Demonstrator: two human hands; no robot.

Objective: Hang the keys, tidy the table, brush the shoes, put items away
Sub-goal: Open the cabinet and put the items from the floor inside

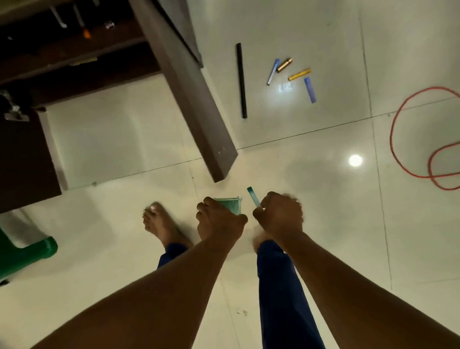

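Clearly mid-task, judging by the clutter. Left hand curled round a pale green comb-like brush; right hand pinching a teal stick, both carried above the floor. Still scattered on the tiles: black rod, blue sticks, gold tubes, red cord. No keys or shoes identifiable; dark wooden worktop alongside.
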